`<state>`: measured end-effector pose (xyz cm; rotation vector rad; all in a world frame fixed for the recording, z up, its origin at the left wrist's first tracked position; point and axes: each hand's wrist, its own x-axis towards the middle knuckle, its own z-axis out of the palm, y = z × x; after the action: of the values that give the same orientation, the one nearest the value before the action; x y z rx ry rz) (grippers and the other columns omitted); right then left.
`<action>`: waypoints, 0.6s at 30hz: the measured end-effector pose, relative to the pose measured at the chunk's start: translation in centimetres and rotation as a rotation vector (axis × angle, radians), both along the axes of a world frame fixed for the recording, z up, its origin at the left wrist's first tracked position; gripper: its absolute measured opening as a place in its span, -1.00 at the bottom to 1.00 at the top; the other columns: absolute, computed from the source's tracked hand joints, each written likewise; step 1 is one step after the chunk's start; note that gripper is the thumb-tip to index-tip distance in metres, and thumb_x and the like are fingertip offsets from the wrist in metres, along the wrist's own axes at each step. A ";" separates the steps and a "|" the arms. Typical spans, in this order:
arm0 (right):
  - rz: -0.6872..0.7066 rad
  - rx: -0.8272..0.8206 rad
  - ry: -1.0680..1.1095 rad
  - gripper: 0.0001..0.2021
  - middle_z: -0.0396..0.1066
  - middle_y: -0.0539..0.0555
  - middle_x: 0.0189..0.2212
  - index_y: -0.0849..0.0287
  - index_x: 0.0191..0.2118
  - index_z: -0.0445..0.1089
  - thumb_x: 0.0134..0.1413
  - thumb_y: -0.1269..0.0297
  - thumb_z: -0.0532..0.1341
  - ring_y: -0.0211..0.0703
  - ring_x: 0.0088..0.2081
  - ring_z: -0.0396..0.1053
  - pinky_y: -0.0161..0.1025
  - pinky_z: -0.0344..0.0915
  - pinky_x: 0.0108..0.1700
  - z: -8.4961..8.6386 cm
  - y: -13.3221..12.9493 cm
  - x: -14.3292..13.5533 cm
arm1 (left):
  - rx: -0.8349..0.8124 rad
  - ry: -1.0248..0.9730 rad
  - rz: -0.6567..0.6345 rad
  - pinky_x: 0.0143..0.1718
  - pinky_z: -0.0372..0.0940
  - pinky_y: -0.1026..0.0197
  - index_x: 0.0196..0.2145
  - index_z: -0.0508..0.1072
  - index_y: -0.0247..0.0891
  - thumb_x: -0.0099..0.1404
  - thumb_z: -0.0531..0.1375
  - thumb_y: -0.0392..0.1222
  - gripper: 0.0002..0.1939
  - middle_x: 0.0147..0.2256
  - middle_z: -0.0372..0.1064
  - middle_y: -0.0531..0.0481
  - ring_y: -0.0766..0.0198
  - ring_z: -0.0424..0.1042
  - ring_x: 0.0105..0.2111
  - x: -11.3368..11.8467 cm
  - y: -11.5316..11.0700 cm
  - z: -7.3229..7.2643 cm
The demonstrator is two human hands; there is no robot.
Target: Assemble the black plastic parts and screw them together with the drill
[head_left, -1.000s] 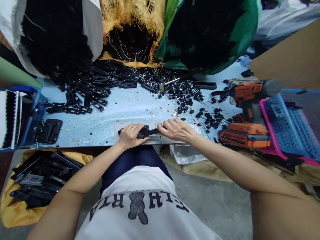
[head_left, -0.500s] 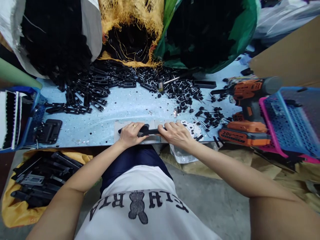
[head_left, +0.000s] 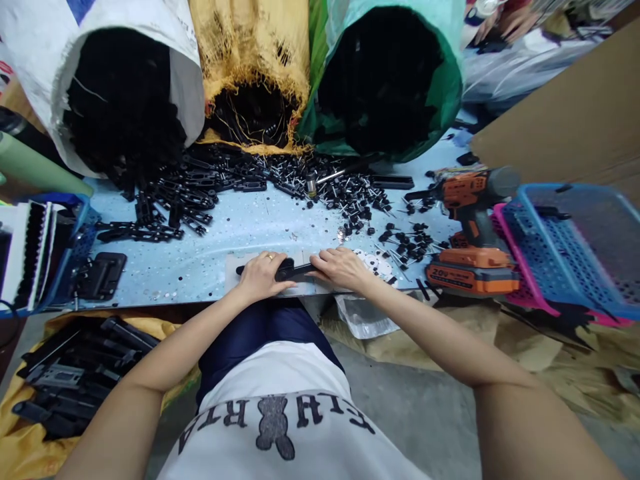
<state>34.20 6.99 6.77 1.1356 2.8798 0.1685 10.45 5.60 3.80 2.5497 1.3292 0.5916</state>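
Near the front edge of the table, a long black plastic part (head_left: 299, 270) with a rounded raised piece lies across a pale mat (head_left: 233, 267). My left hand (head_left: 261, 277) is closed round its left portion, whose tip sticks out past the fingers. On the other end, my right hand (head_left: 340, 268) is closed with fingertips and thumb gripping it, hiding that end. White round discs (head_left: 375, 265) lie beside my right hand, with black-headed screws (head_left: 417, 243) a little beyond them.
White (head_left: 70, 73), yellow (head_left: 250, 60) and green (head_left: 445, 100) sacks of black parts line the back. An orange cordless drill (head_left: 473, 263) stands right, before a blue basket (head_left: 560, 247). Black linkage pieces (head_left: 175, 200) are heaped back left. A yellow bag (head_left: 15, 400) sits below left.
The camera view has tilted upward and shifted slightly right, showing more of the sacks and another person's hands at the back right. Both my hands stay on the black part.
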 end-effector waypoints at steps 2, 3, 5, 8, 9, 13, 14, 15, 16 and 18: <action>-0.019 -0.019 0.068 -0.53 0.34 0.12 -0.41 0.25 -0.23 0.37 0.26 -0.02 -0.11 -0.20 -0.37 0.22 -0.26 -0.09 -0.35 -1.0 0.4 0.7 | 0.001 0.019 0.011 -0.05 0.23 0.02 0.06 0.26 -0.27 0.15 0.15 0.18 -0.38 -0.02 0.31 -0.22 -0.01 0.26 0.01 0.9 2.1 0.8; -0.027 -0.023 0.098 -0.53 0.34 0.13 -0.38 0.25 -0.23 0.38 0.26 -0.02 -0.10 -0.19 -0.34 0.22 -0.26 -0.07 -0.33 -1.5 0.5 1.0 | 0.002 0.032 0.033 -0.03 0.21 -0.01 0.08 0.24 -0.28 0.21 0.13 0.10 -0.43 0.01 0.29 -0.23 -0.02 0.24 0.03 1.5 3.6 1.2; -0.039 -0.030 0.144 -0.55 0.35 0.15 -0.32 0.26 -0.21 0.38 0.25 -0.01 -0.07 -0.17 -0.30 0.21 -0.25 -0.03 -0.28 -2.4 0.6 1.4 | -0.006 0.063 0.085 -0.07 0.23 0.01 0.07 0.26 -0.29 0.30 0.04 -0.15 -0.60 -0.04 0.31 -0.23 0.02 0.28 -0.03 3.3 7.5 1.8; -0.075 -0.041 0.186 -0.57 0.35 0.16 -0.30 0.25 -0.17 0.38 0.24 0.01 -0.05 -0.15 -0.27 0.21 -0.23 0.01 -0.24 -3.3 0.1 1.4 | -0.024 0.112 0.025 -0.15 0.26 0.09 0.00 0.35 -0.24 0.24 -0.02 -0.42 -0.60 -0.12 0.35 -0.17 0.09 0.34 -0.12 6.7 13.2 1.8; -0.089 -0.048 0.198 -0.58 0.35 0.16 -0.29 0.25 -0.16 0.38 0.23 0.00 -0.04 -0.14 -0.26 0.21 -0.23 0.02 -0.23 -3.4 -0.1 1.4 | -0.036 0.114 0.020 -0.17 0.26 0.10 -0.05 0.38 -0.25 0.22 -0.01 -0.45 -0.61 -0.13 0.36 -0.18 0.09 0.34 -0.13 7.9 14.6 1.6; -0.123 -0.056 0.247 -0.60 0.36 0.19 -0.20 0.23 -0.07 0.34 0.23 0.03 -0.02 -0.11 -0.19 0.23 -0.22 0.08 -0.20 -2.7 0.1 2.2 | -0.079 0.092 0.078 -0.21 0.28 0.10 -0.26 0.46 -0.41 0.16 0.00 -0.52 -0.72 -0.27 0.40 -0.26 0.07 0.39 -0.21 11.5 16.8 0.7; -0.162 -0.037 0.267 -0.62 0.36 0.20 -0.18 0.24 -0.06 0.34 0.25 0.08 -0.03 -0.11 -0.18 0.23 -0.22 0.09 -0.18 -2.3 0.7 2.8 | -0.082 0.086 0.085 -0.22 0.28 0.10 -0.29 0.46 -0.43 0.15 0.01 -0.53 -0.73 -0.29 0.41 -0.26 0.07 0.40 -0.23 11.8 16.7 0.7; -0.225 -0.009 0.286 -0.65 0.36 0.21 -0.17 0.26 -0.07 0.34 0.27 0.13 -0.04 -0.10 -0.17 0.23 -0.22 0.10 -0.18 -1.9 1.5 3.5 | -0.080 0.084 0.087 -0.22 0.29 0.10 -0.30 0.46 -0.43 0.14 0.02 -0.52 -0.74 -0.30 0.42 -0.25 0.08 0.41 -0.24 11.8 16.3 0.8; -0.309 0.021 0.298 -0.67 0.36 0.21 -0.17 0.27 -0.08 0.35 0.27 0.19 -0.05 -0.10 -0.17 0.23 -0.23 0.10 -0.19 -1.5 2.6 4.1 | -0.078 0.070 0.092 -0.21 0.29 0.11 -0.30 0.46 -0.41 0.13 0.05 -0.49 -0.77 -0.30 0.43 -0.24 0.09 0.41 -0.25 11.5 15.6 1.1; -0.484 0.066 0.277 -0.71 0.36 0.23 -0.18 0.29 -0.11 0.35 0.26 0.27 -0.04 -0.07 -0.17 0.22 -0.23 0.10 -0.22 -1.1 5.1 5.3 | -0.110 -0.057 0.119 -0.21 0.30 0.12 -0.32 0.47 -0.35 0.12 0.11 -0.41 -0.82 -0.31 0.44 -0.16 0.13 0.42 -0.27 10.0 13.9 1.9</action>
<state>39.48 12.04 5.70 1.9619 2.7182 0.0923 20.46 19.46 5.71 2.3621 1.4597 0.5915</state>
